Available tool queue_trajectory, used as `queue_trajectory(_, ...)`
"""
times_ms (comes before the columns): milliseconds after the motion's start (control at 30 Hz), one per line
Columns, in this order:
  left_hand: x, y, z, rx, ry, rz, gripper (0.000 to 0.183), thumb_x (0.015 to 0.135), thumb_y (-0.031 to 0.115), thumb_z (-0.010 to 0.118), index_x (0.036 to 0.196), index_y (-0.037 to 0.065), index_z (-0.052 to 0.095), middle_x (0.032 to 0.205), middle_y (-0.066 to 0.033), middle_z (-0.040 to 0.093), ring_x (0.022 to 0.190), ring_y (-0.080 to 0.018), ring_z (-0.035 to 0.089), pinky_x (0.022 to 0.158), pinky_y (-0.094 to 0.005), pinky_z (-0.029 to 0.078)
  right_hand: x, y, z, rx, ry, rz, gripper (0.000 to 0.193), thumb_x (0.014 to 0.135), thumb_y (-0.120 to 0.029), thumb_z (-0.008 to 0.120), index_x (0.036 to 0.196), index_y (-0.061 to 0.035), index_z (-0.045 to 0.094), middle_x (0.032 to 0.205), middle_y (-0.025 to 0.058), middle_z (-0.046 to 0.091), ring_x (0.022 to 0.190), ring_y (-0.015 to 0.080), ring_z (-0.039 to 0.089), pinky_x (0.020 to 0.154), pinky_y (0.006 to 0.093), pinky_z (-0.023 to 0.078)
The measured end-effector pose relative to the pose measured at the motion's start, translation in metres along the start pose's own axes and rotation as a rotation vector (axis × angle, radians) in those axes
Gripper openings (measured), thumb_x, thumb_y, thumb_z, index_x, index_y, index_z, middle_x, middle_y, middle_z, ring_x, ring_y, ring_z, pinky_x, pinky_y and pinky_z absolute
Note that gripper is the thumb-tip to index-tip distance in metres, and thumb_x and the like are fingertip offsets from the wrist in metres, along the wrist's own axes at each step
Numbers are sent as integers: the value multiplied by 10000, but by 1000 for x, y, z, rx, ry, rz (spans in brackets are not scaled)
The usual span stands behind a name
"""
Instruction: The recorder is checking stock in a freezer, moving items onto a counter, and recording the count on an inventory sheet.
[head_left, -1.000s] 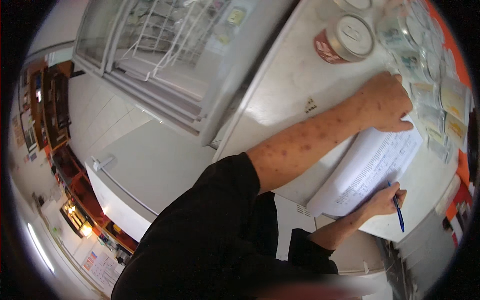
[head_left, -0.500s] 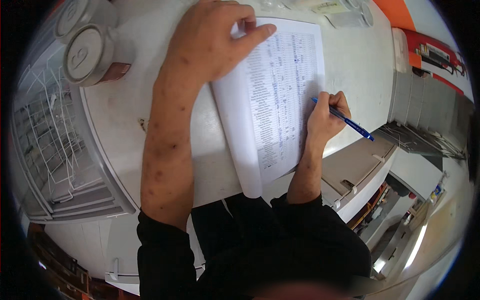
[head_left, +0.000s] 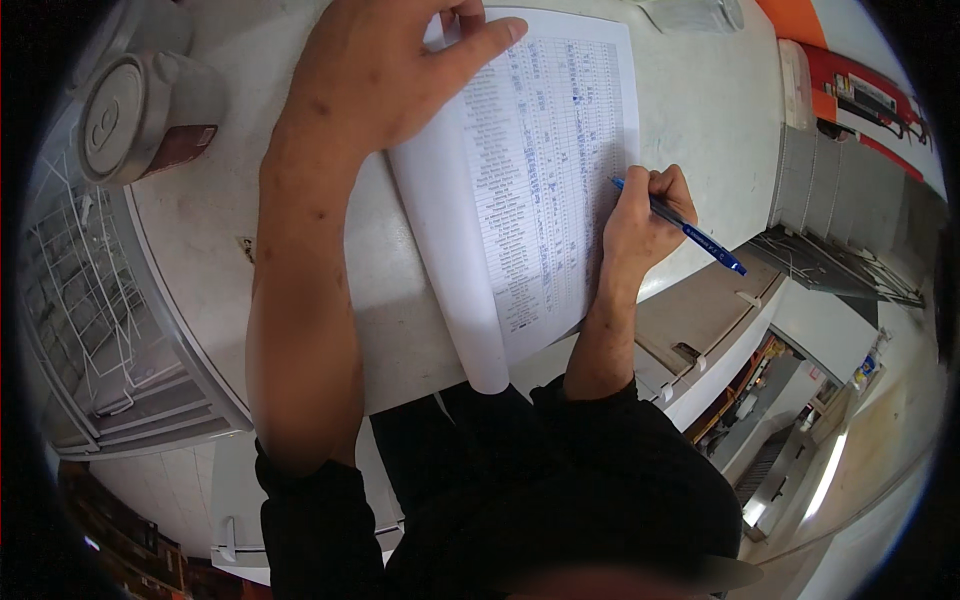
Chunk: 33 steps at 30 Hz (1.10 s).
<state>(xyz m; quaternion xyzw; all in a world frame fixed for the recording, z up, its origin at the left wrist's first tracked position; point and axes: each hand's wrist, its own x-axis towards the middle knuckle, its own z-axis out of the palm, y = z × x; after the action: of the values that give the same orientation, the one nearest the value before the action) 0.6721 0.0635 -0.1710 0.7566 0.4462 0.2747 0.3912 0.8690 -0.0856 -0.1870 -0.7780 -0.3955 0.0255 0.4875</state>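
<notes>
A stack of printed sheets (head_left: 545,210) lies on the white tabletop (head_left: 395,320), covered with rows of text, a grid and blue handwritten marks. Its left side is folded back into a long loose roll. At the upper edge my left hand (head_left: 385,85) is closed on the sheets, thumb pressed over the front and fingers curled, partly hidden. My right hand (head_left: 645,225) rests by the right edge of the paper, gripping a blue pen (head_left: 705,243). The pen's tip points up-left toward the page's right columns.
A lidded jar with a brown label (head_left: 150,120) stands at the far left, another container behind it. Below it is a white wire rack (head_left: 100,320). A clear glass jar (head_left: 700,14) lies at the far edge. A red-and-white box (head_left: 870,95) is at the right.
The view has shifted a little, so paper, hands and jar appear further left and higher. Both hands keep their hold on sheets and pen.
</notes>
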Motion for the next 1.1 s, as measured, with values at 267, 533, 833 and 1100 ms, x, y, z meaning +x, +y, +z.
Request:
queue_trajectory(267, -1, -1, -1, 21, 10, 31, 257, 815, 235, 693, 711, 12, 618, 725, -127, 584, 811, -251, 509, 765, -347, 412, -1, 3, -4, 50, 11, 76, 303, 736, 51, 507, 562, -66, 289, 505, -32, 321, 512, 38, 262, 465, 244, 199)
queue_trajectory(533, 1, -1, -1, -10, 11, 26, 264, 812, 232, 692, 713, -1, 616, 733, -139, 594, 809, -256, 515, 765, -354, 416, 0, 0, -2, -10, 0, 46, 296, 727, 30, 526, 552, -51, 302, 494, -18, 333, 502, 44, 278, 459, 249, 205)
queue_trajectory(833, 0, 0, -2, -8, -14, 7, 272, 811, 244, 694, 703, 9, 612, 732, -141, 592, 803, -263, 526, 795, -359, 417, 2, -3, -11, 522, 283, 394, 278, 835, -19, 581, 642, -83, 391, 540, -20, 361, 482, 55, 266, 448, 257, 206)
queue_trajectory(1100, -1, -4, -2, 11, -22, -40, 284, 815, 266, 689, 724, 5, 623, 741, -147, 580, 798, -270, 520, 766, -367, 416, -5, -11, -15, 437, -84, 291, 293, 851, -41, 669, 791, -107, 391, 587, -8, 438, 489, 34, 398, 405, 200, 281)
